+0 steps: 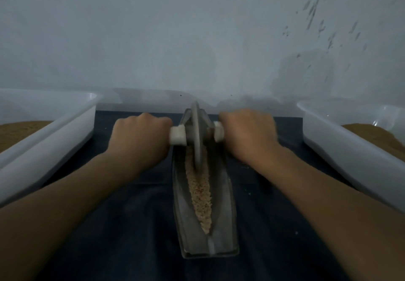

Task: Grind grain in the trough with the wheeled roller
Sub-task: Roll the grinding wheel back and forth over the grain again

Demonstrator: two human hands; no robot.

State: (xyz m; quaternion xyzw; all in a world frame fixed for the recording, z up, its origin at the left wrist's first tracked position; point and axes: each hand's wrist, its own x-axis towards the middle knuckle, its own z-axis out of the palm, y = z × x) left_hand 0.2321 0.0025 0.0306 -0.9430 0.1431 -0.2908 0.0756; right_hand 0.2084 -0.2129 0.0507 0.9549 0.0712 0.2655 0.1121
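Both hands gripped the roller's pale handles: left hand [140, 136] curled round the left handle [178, 135], right hand [248, 131] round the right one [218, 131]. Wheeled roller [196, 131] stood upright in the far end of the grey trough [228, 210]. Grain [200, 195] lay along the groove nearer the person. Trough sat on dark cloth [131, 226], white tubs left [54, 131] and right [350, 149], each holding brown powder

Dim light, stained pale wall [197, 28], dark cloth [131, 226] underneath
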